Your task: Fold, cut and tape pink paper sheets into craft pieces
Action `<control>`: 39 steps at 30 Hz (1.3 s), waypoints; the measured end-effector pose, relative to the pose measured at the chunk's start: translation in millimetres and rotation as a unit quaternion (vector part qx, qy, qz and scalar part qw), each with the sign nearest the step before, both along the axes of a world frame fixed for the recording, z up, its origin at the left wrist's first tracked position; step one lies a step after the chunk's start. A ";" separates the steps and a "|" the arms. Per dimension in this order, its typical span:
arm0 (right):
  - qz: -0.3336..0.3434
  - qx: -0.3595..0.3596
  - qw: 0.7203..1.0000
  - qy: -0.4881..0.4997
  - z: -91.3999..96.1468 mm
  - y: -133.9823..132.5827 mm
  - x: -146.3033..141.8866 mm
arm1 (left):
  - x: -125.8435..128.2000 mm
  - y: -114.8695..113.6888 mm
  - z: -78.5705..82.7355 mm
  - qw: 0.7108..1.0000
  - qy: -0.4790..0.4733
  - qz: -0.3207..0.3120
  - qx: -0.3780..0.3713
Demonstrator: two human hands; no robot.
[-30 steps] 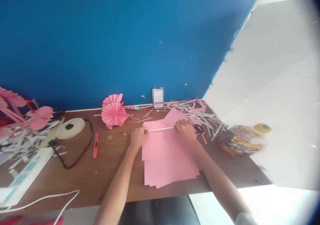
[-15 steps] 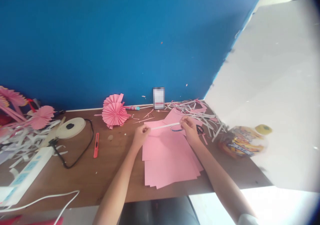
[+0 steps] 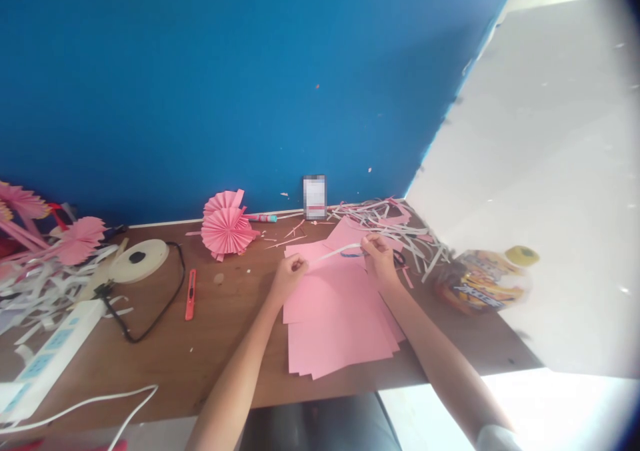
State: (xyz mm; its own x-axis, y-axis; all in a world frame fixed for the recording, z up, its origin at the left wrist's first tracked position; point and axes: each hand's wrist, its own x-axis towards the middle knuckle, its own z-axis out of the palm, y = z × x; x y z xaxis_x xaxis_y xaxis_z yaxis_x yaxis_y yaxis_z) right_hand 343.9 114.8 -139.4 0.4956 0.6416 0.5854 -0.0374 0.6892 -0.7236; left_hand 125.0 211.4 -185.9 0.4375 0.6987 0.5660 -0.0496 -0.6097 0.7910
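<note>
A thin white strip point(image 3: 332, 253) runs between my two hands above a pile of pink paper sheets point(image 3: 330, 317). My left hand point(image 3: 292, 271) pinches its left end, lower than the other. At the upper right of the sheets, my right hand point(image 3: 377, 253) pinches the strip's right end. Scissors point(image 3: 399, 259) lie partly hidden behind my right hand, their dark handle showing beside it and a blade under the strip. Left of the sheets stand pink pleated paper fans point(image 3: 229, 227), with a glue stick-like tube point(image 3: 264, 218) next to them.
A red box cutter point(image 3: 191, 295) lies on the brown table point(image 3: 225, 344). To the left are a round cream device point(image 3: 139, 261) with a black cord, a white power strip point(image 3: 55, 364) and white paper shreds. More strips point(image 3: 400, 227) and a yellow-capped bottle point(image 3: 487, 281) stand right. A phone point(image 3: 315, 197) leans on the wall.
My left hand has moved slightly right and down, bringing it closer to my right hand. The strip now slants more and bends a little. The view has shifted slightly.
</note>
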 end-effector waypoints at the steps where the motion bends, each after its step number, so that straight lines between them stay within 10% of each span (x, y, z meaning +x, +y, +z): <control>1: 0.015 -0.002 1.000 0.014 -0.6 0.0 0.0 | 0.9 -0.9 -0.3 1.000 0.000 0.002 0.003; 23: 0.299 -0.029 0.943 0.142 -11.9 -9.6 -38.0 | 19.7 -19.2 -8.4 0.998 0.054 -0.012 0.035; 39: 0.309 -0.044 0.942 0.127 -18.1 -7.1 -43.7 | 35.1 -33.5 -11.6 0.994 -0.021 -0.099 -0.031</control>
